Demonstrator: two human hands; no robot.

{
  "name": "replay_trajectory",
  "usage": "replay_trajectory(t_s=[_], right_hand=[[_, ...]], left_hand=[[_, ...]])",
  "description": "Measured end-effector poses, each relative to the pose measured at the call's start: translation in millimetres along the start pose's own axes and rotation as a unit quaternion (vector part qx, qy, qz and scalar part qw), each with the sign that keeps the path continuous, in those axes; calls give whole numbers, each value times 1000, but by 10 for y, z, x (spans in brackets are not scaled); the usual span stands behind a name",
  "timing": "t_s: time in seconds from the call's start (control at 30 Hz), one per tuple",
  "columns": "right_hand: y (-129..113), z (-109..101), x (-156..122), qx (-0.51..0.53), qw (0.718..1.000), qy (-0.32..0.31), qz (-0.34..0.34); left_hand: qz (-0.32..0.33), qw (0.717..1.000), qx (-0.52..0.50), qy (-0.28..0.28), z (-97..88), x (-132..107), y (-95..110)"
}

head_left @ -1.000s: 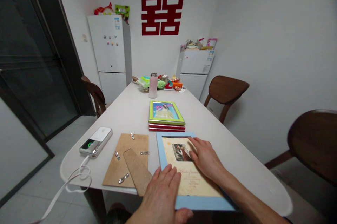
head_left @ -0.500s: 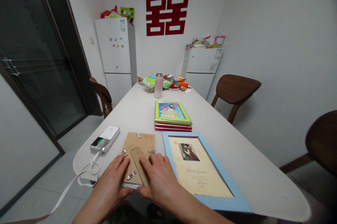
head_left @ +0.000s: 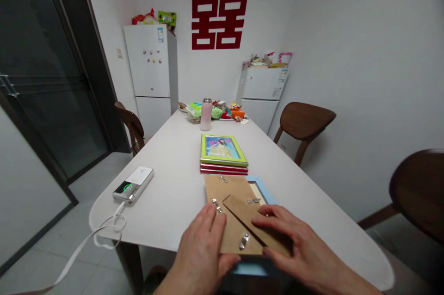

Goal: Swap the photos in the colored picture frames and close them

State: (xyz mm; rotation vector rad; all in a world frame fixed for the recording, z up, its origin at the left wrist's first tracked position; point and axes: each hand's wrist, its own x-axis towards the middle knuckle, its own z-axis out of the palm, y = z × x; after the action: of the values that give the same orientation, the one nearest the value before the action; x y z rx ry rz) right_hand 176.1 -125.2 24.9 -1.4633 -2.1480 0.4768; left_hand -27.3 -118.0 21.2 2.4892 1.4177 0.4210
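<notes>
My left grip (head_left: 199, 242) has the near left corner of the brown backing board (head_left: 233, 230), fingers curved over its upper face and thumb at its near edge, parted just enough to hold it. My right grip (head_left: 301, 239) has the near right part of the same board, fingers spread across the fold-out stand (head_left: 246, 214) and thumb also at the near edge. So the board lies between my two grips, most of it reaching out beyond them, stand side up, with small metal clips (head_left: 244, 241) around its face.

Going left to right from the board: well to its left are a dark-framed glass door (head_left: 41, 68) and, nearer, a white power bank (head_left: 137, 183) with a lit green ring and a white cable (head_left: 116, 225) trailing off the surface (head_left: 180, 193). Far beyond the board, a little left, stands a tall white fridge (head_left: 149, 68). Nearer, also beyond it, is a pink bottle (head_left: 206, 115) in front of a heap of bright packets (head_left: 217, 112). Just past the board's far edge is a stack, a green photo frame (head_left: 224, 162) over red frames (head_left: 224, 170). The light blue frame (head_left: 266, 191) is beneath the board, showing past its right and near edges; I can't tell from here whether they touch. To the board's right, off the surface, are two dark wooden chairs (head_left: 307, 121), one farther and one nearer.
</notes>
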Motion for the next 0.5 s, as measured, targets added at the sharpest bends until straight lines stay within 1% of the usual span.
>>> replay_trajectory(t_s=[0.07,0.17,0.23,0.33,0.5], right_hand=[[167,-46,-117,-19,999,-6,35],[320,-39,-198,-33,998,-5,56],[385,-4,-194,-41,997,0,58],[458,65,-160,-53,998,8,42],[471,136,-150,-59,998,15,14]], left_hand=[[6,999,-20,-25,96,91,130],[8,999,-27,-39,207,176,201],[9,999,-23,-44,250,207,193],[21,998,-23,-47,274,229,147],[23,998,-21,-52,250,213,74]])
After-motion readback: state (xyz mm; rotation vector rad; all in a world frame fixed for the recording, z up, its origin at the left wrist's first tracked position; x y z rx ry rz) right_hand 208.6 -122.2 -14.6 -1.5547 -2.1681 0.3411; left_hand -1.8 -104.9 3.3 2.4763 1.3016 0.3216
